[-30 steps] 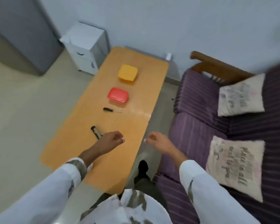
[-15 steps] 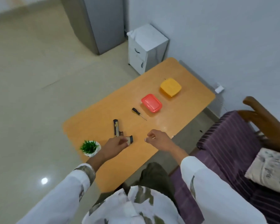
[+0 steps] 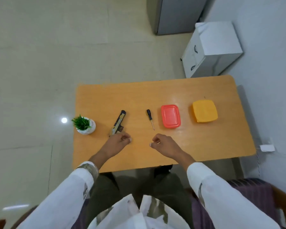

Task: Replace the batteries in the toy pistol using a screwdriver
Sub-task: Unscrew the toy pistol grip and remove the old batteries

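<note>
One tabletop (image 3: pixel 155 95) carries five loose items. Quantity per kind: one toy pistol (image 3: pixel 118 123), one screwdriver (image 3: pixel 150 118), one potted plant (image 3: pixel 84 124), and two lidded plastic containers, namely one red container (image 3: pixel 170 118) and one yellow container (image 3: pixel 204 113). Two hands are over the tabletop: one left hand (image 3: pixel 118 142) and one right hand (image 3: pixel 163 142). Two furniture units stand on the floor beyond it: one white drawer unit (image 3: pixel 211 48) and one grey cabinet (image 3: pixel 177 14).

tbl (image 3: pixel 106 100) orange | box (image 3: pixel 170 118) red | box2 (image 3: pixel 204 113) yellow | sleeves (image 3: pixel 221 192) white
</note>
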